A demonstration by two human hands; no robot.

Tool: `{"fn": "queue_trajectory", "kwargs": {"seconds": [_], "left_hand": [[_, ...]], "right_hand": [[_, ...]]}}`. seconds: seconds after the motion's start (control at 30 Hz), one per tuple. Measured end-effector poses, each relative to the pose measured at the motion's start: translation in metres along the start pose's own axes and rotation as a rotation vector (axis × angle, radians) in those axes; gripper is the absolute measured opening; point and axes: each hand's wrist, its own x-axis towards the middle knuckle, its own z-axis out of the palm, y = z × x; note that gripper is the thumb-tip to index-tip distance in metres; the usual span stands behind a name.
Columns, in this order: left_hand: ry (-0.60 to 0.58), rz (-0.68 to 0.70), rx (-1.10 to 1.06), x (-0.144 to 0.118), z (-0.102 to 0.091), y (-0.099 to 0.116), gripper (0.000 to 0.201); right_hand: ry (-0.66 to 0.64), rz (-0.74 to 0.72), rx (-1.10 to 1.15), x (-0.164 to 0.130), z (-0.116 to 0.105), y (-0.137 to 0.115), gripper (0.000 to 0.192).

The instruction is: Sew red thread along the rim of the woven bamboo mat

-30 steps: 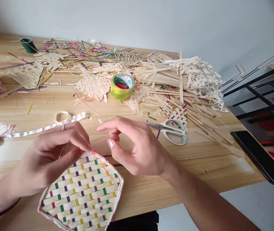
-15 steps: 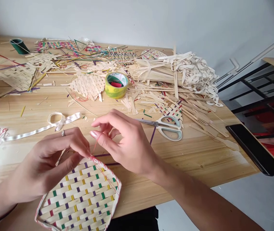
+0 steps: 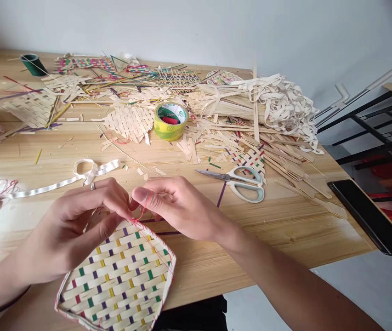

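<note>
A woven bamboo-strip panel (image 3: 123, 280) with purple, green, yellow and red accents hangs at the table's near edge, its border bound in white tape and red stitching. My left hand (image 3: 88, 225) pinches its top corner between thumb and fingers. Close beside that corner, my right hand (image 3: 178, 207) is closed with red thread (image 3: 144, 204) running over its thumb and down to the panel's edge. Whether a needle is in the right fingers is hidden. Scissors (image 3: 239, 180) with white handles lie just beyond my right hand.
A yellow tape roll (image 3: 170, 131) stands mid-table among bamboo scraps. White ribbon (image 3: 54, 187) lies at left near tangled red thread. Behind are a dark green spool (image 3: 33, 65) and bundled strips (image 3: 230, 103). A black phone-like slab (image 3: 368, 216) sits at the right edge.
My right hand has lowered and turned, its fingers now curled in against the panel's top corner. My left hand keeps its pinch. The whole view has shifted slightly.
</note>
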Motion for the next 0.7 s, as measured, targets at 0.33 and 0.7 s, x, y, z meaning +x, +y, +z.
{"fn": "queue_trajectory", "kwargs": {"seconds": [0.33,0.7], "left_hand": [[0.025,0.011,0.05,-0.002,0.0,0.0,0.019],[0.022,-0.034,-0.039,-0.003,-0.003,0.0,0.02]], "right_hand": [[-0.13,0.081,0.114,0.003,0.0,0.006,0.065],[-0.327,0.066,0.127,0.002,-0.016,0.004,0.033]]}}
